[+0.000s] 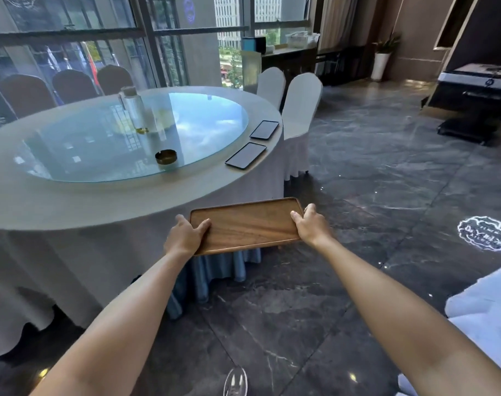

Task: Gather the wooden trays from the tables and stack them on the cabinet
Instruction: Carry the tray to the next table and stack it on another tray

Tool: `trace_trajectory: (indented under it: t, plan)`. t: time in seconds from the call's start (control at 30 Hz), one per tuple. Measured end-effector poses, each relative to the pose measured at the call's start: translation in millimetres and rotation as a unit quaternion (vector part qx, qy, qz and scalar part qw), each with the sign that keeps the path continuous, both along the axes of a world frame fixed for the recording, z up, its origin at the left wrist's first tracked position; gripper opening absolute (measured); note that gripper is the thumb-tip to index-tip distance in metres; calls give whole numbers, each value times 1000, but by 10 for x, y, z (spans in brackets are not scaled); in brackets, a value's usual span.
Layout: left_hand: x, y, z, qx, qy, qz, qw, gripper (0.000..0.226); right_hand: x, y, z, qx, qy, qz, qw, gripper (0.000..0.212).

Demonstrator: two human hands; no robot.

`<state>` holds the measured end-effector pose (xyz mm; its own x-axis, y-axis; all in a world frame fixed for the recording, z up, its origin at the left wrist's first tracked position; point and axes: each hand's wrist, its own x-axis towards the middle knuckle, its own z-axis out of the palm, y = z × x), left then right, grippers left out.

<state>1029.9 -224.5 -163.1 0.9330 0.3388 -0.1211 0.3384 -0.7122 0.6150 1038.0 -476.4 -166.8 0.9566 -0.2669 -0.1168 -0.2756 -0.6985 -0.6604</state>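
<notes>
Both arms outstretched, carrying a wooden tray (245, 225) level.
Left hand (186, 234) and right hand (310, 224) clasp its short ends, just past the round table's (100, 207) edge, over open marble floor (386, 181).

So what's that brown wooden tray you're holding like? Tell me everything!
The brown wooden tray is a flat rectangle with rounded corners and a low raised rim, its grain showing. It is empty. The left hand and right hand grip its short ends, thumbs on top, holding it nearly level in the air just off the round table's edge.
</notes>
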Motion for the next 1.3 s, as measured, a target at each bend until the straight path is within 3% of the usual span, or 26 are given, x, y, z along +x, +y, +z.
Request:
trace_trajectory:
  t: [0.3, 0.6, 1.07, 1.3]
  plan:
    - [2109, 134, -141, 14, 10, -26, 1000, 62, 1973, 183, -73, -35, -1, -29, 999, 42]
    - [3634, -142, -319, 8, 28, -6, 1000, 62, 3658, -59, -242, -89, 14, 2, 996, 44]
    - [5580, -1033, -998, -45, 121, 177, 976, 72, 6494, -752, -792, -175, 21, 210, 962, 35]
    - [5917, -1099, -1309, -103, 157, 257, 948, 48, 7317, -654, -1104, -205, 26, 312, 927, 32]
